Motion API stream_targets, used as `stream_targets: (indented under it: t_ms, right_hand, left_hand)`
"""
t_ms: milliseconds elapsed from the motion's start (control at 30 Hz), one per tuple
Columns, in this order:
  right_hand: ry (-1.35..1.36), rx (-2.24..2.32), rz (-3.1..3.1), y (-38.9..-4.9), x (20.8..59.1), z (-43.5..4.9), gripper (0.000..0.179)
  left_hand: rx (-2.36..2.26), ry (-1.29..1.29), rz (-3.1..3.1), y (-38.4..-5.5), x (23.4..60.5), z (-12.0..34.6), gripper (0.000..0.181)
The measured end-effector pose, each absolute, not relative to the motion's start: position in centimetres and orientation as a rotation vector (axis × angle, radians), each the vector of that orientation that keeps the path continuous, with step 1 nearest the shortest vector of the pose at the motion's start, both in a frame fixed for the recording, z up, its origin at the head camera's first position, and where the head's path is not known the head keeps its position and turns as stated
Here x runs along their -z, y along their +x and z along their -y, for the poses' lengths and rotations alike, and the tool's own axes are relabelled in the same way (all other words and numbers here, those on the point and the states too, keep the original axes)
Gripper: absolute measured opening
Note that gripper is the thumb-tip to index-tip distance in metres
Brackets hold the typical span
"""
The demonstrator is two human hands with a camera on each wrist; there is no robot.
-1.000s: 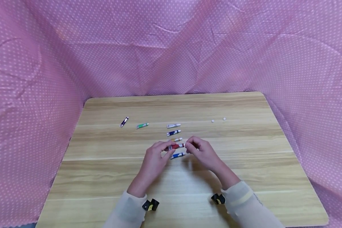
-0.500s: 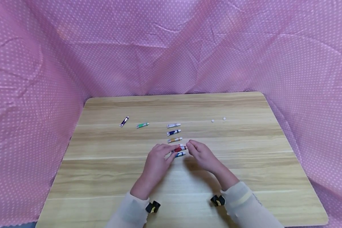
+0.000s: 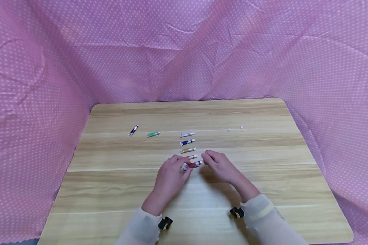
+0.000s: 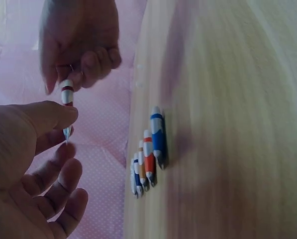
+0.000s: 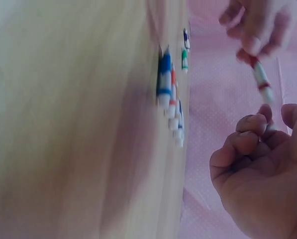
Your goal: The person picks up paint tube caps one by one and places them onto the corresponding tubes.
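Observation:
My left hand [image 3: 171, 173] pinches a red paint tube [image 3: 194, 164] between thumb and index finger, its white end pointing right. In the left wrist view the tube is raised off the table, with the other left fingers loosely bent. My right hand [image 3: 222, 166] is beside that white end, fingers curled; in the right wrist view a small whitish piece [image 5: 271, 126] shows between its thumb and fingertips. Below the held tube lies a blue paint tube [image 4: 158, 134], mostly hidden in the head view. An orange-red paint tube [image 3: 191, 157] lies just behind, partly covered by the left fingers.
Behind these, a yellow-ochre tube [image 3: 188, 150], a dark blue tube [image 3: 187, 142] and a white tube [image 3: 187, 134] form a row. Green [image 3: 153, 134] and purple [image 3: 133, 130] tubes lie farther left. Two small white pieces [image 3: 229, 129] rest back right. Pink dotted cloth [image 3: 184, 68] surrounds the table.
The left hand has brought the red tube slightly toward the person and to the right, uncovering the ochre and orange-red tubes. The right fingertips, earlier at the tube's tip, now stand slightly apart from it.

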State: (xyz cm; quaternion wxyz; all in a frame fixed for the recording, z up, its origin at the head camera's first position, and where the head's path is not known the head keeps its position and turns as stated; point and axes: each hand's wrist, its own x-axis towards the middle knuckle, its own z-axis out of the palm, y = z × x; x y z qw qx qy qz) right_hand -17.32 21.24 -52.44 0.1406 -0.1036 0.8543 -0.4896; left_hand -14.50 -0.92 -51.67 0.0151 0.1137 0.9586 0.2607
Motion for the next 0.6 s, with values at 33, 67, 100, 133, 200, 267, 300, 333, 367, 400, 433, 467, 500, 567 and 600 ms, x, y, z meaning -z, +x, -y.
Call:
stream_targets:
  t_ms: [33, 67, 100, 133, 200, 267, 300, 333, 367, 400, 433, 467, 500, 567, 600]
  right_hand:
    - [-0.284, 1.406, -2.473, -17.5, 52.4, -21.5, 0.042]
    - [-0.271, 1.404, -2.480, -17.7, 52.3, -21.8, 0.041]
    - [-0.261, 1.402, -2.492, -17.9, 52.2, -22.1, 0.039]
    - [-0.250, 1.399, -2.508, -18.2, 52.1, -22.4, 0.038]
    - [-0.234, 1.399, -2.541, -18.7, 51.9, -23.2, 0.033]
    - [-0.222, 1.411, -2.575, -19.2, 51.7, -24.0, 0.029]
    - [-0.216, 1.415, -2.592, -19.4, 51.7, -24.4, 0.027]
    - [-0.203, 1.427, -2.601, -19.7, 51.6, -24.8, 0.027]
    - [-0.191, 1.438, -2.608, -19.9, 51.6, -25.2, 0.026]
    - [-0.179, 1.447, -2.617, -20.2, 51.6, -25.6, 0.026]
    - [-0.164, 1.460, -2.620, -20.4, 51.6, -26.0, 0.027]
    - [-0.151, 1.468, -2.626, -20.6, 51.6, -26.4, 0.028]
    - [-0.139, 1.487, -2.624, -20.9, 51.6, -26.8, 0.028]
    - [-0.121, 1.545, -2.619, -21.3, 51.8, -27.6, 0.029]
    - [-0.113, 1.590, -2.609, -21.5, 51.9, -28.0, 0.029]
  left_hand:
    - [-0.814, 0.338, -2.979, -14.5, 51.8, 1.0, 0.024]
    - [-0.818, 0.328, -2.976, -14.5, 52.0, 1.0, 0.023]
    - [-0.821, 0.319, -2.972, -14.5, 52.2, 1.1, 0.023]
    - [-0.818, 0.318, -2.970, -14.6, 52.3, 1.1, 0.023]
    - [-0.799, 0.326, -2.971, -14.8, 52.6, 1.2, 0.021]
    - [-0.775, 0.333, -2.962, -14.9, 52.9, 1.2, 0.021]
    - [-0.762, 0.333, -2.951, -15.0, 53.0, 1.2, 0.020]
    - [-0.750, 0.338, -2.939, -15.1, 53.2, 1.3, 0.020]
    - [-0.736, 0.344, -2.929, -15.1, 53.3, 1.3, 0.020]
    - [-0.722, 0.350, -2.916, -15.2, 53.5, 1.3, 0.019]
    - [-0.710, 0.361, -2.904, -15.2, 53.6, 1.4, 0.019]
    - [-0.699, 0.371, -2.892, -15.3, 53.9, 1.4, 0.019]
    - [-0.693, 0.385, -2.880, -15.3, 54.0, 1.5, 0.019]
    - [-0.687, 0.404, -2.860, -15.3, 54.4, 1.6, 0.019]
    - [-0.685, 0.406, -2.850, -15.3, 54.6, 1.6, 0.020]
